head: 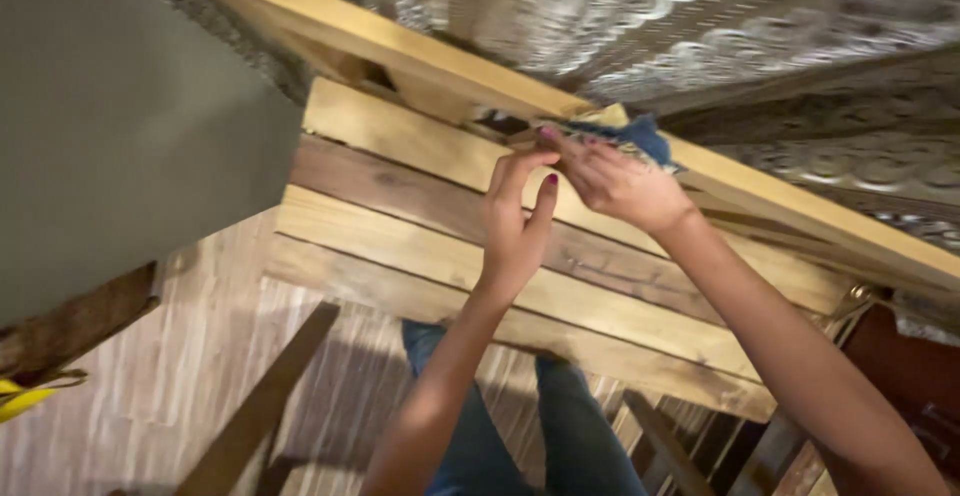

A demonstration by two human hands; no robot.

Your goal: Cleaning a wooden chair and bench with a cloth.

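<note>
Blue cloth being worked against the long pale wooden rail.

Blue cloth (635, 138) is being pressed onto the wooden rail (420, 51) by the right hand (620, 184), grip clenched on it. Left hand (515, 226) is being held just below the rail, fingers loosely curled, grasping nothing. Cloth is judged soft, light and limp; best pinched at a bunched edge. Slatted boards (420, 246) are lying beneath the rail.

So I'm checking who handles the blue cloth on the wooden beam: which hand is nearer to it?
Right. The right hand touches the blue cloth on the beam, its fingers at the cloth's edge. The left hand is raised just beside and below, apart from the cloth.
</note>
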